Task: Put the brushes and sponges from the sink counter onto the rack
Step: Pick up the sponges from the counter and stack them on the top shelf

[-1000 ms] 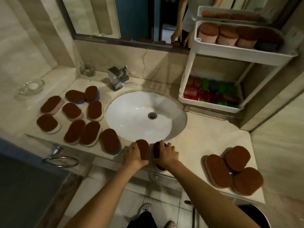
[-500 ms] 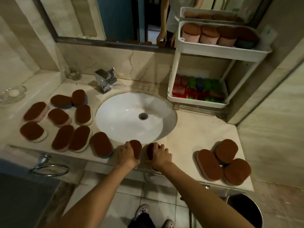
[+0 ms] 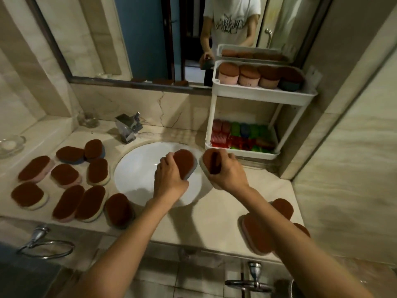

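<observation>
Left hand: the left hand is up over the sink basin, fingers wrapped tight round a brown-topped sponge with a grey base.
Right hand: the right hand is closed round a second brown-topped sponge with a pale base, held just in front of the rack's lower shelf, near the basin's right rim.
Rack: the white two-tier rack stands at the far right of the counter against the mirror; four sponges stand in a row on its top shelf, and coloured brushes fill the lower shelf.
Left counter: nine sponges lie flat, brown side up, left of the basin.
Right counter: three more sponges lie near the front right corner, partly hidden by the right forearm.
Tap: the chrome tap sits at the far side of the basin.
</observation>
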The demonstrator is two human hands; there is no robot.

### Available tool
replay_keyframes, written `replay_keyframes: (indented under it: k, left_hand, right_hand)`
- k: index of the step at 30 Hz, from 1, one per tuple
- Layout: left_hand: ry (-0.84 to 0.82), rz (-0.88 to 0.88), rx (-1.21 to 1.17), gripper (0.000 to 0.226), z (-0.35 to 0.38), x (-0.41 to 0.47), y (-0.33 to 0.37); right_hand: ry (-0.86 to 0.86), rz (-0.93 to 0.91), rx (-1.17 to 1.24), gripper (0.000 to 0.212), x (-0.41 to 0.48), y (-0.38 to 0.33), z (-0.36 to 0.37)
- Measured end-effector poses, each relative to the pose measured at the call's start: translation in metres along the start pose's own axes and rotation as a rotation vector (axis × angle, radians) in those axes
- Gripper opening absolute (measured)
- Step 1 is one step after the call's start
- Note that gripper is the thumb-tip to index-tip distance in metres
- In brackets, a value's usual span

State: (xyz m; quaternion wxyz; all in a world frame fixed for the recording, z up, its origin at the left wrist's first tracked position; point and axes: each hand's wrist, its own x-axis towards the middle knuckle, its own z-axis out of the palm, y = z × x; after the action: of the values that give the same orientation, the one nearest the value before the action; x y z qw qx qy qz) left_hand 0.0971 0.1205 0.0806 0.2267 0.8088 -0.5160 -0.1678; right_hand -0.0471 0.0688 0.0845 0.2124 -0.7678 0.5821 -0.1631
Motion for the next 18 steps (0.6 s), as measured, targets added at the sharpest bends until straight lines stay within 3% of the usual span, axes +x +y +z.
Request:
replay_keyframes:
  k: [7, 13, 18]
  left_hand:
    - [0.078, 0.298, -0.049, 0.089, -0.035, 0.026, 0.100]
    - [0.165, 0.450, -0.053, 0.085, -0.065, 0.077, 0.153]
    - [0.107, 0.613, -0.017, 0.080, -0.078, 0.131, 0.194]
  right_hand:
    - [0.309, -0.047, 0.105, 0.072, 0.020, 0.003, -0.114]
    - [0.340, -0.074, 0.051, 0.073, 0.049, 0.027, -0.176]
    - [0.367, -0.096, -0.072, 0.070, 0.091, 0.041, -0.223]
